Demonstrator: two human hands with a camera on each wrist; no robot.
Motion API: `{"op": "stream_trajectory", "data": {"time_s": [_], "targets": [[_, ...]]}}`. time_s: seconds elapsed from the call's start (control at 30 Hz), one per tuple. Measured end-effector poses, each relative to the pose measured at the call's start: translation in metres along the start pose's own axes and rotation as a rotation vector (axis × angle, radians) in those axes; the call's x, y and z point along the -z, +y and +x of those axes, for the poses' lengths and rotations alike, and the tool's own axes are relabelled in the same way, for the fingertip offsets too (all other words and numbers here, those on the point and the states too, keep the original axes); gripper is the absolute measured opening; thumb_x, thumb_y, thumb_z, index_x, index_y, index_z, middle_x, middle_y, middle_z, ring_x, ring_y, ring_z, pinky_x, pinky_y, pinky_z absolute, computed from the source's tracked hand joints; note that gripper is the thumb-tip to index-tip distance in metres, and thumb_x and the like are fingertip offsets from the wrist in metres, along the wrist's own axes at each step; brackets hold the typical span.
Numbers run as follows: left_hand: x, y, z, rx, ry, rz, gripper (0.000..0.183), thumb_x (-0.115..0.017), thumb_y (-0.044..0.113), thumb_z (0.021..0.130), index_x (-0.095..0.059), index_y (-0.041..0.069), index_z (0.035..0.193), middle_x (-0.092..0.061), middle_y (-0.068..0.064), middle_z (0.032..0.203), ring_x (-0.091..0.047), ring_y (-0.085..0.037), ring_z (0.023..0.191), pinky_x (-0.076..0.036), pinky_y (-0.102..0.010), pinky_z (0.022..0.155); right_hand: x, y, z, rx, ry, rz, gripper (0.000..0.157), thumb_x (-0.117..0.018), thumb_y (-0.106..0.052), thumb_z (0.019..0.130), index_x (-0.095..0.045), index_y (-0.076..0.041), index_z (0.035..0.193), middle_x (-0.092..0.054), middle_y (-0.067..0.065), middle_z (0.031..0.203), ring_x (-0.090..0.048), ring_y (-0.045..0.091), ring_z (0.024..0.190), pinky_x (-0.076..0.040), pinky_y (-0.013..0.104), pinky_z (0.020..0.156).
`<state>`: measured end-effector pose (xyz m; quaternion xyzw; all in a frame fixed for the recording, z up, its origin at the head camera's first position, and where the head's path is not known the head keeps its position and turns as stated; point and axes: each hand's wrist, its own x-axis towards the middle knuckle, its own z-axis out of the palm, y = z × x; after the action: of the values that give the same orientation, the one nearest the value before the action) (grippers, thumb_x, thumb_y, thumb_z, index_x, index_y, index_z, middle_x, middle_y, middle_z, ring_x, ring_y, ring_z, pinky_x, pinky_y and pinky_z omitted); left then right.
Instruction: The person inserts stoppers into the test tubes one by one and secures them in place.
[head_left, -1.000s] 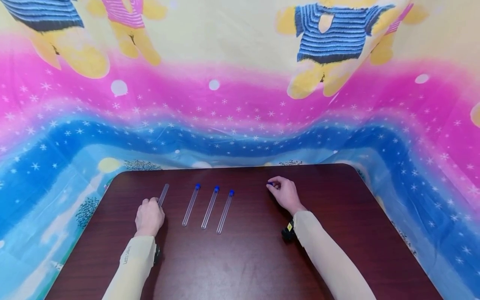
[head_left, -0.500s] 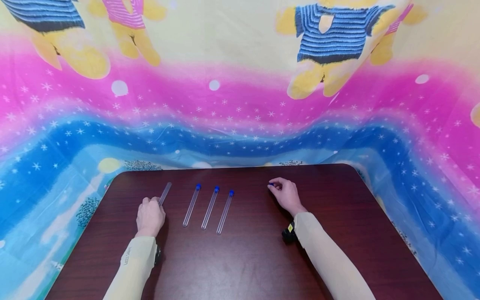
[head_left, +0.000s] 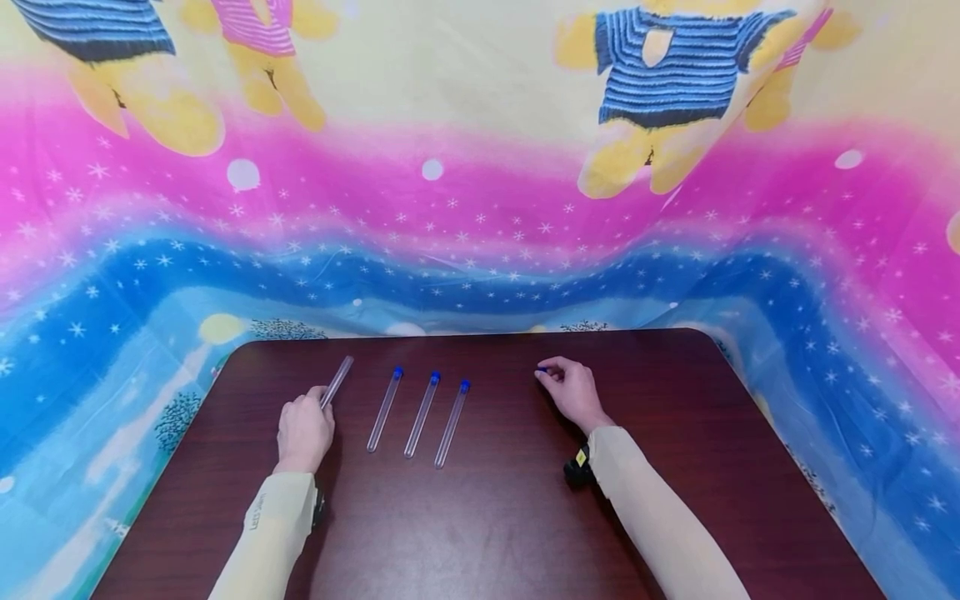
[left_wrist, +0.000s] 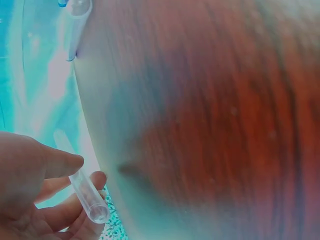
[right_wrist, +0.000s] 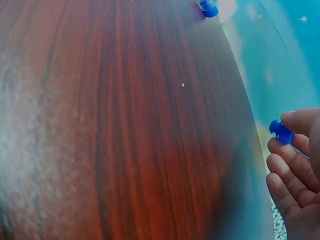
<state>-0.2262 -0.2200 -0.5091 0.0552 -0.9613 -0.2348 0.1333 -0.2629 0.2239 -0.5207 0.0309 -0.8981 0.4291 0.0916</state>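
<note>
My left hand (head_left: pixel 306 427) pinches a clear test tube (head_left: pixel 337 382) without a cap, over the table's left side. In the left wrist view this test tube (left_wrist: pixel 88 196) lies between thumb and fingers, tilted, one end pointing toward the camera. On the right, my right hand (head_left: pixel 573 390) holds a small blue cap (right_wrist: pixel 282 132) between thumb and fingertips, the other fingers loosely bent. Between the hands lie three capped tubes side by side: a left tube (head_left: pixel 384 412), a middle tube (head_left: pixel 422 417) and a right tube (head_left: pixel 452 427), their blue caps toward the far edge.
The dark wood-grain table (head_left: pixel 480 533) has rounded far corners. Behind it and along both sides hangs a patterned cloth (head_left: pixel 480 217) in blue, pink and cream. A black wrist camera (head_left: pixel 577 467) sits on the right wrist.
My left hand has shifted slightly right and away from me, and its test tube has tilted further right, with more of it showing. The right hand and the three capped tubes stay put.
</note>
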Motion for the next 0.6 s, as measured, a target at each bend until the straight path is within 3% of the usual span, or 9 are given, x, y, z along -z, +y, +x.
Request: {"op": "stream_trajectory", "data": {"time_s": [0.27, 0.6], "targets": [[0.0018, 0.0029, 0.0012, 0.020, -0.021, -0.012, 0.034, -0.058, 0.008, 0.099, -0.062, 0.004, 0.132, -0.068, -0.029, 0.106, -0.062, -0.052, 0.094, -0.048, -0.063, 0.073, -0.0004, 0.0003, 0.0005, 0.014, -0.003, 0.003, 0.023, -0.071, -0.020, 0.098, -0.075, -0.006, 0.116, -0.070, 0.002, 0.094, -0.063, 0.018, 0.079, -0.052, 0.037, 0.073], [0.0035, 0.0094, 0.0043, 0.004, -0.030, 0.010, 0.035, -0.060, 0.015, 0.100, -0.062, 0.010, 0.134, -0.071, -0.022, 0.101, -0.065, -0.046, 0.074, -0.048, -0.057, 0.056, 0.0008, -0.0037, 0.0007, 0.016, -0.012, 0.014, 0.024, -0.072, -0.020, 0.098, -0.075, -0.005, 0.117, -0.070, 0.003, 0.094, -0.063, 0.019, 0.081, -0.052, 0.038, 0.075]]}}
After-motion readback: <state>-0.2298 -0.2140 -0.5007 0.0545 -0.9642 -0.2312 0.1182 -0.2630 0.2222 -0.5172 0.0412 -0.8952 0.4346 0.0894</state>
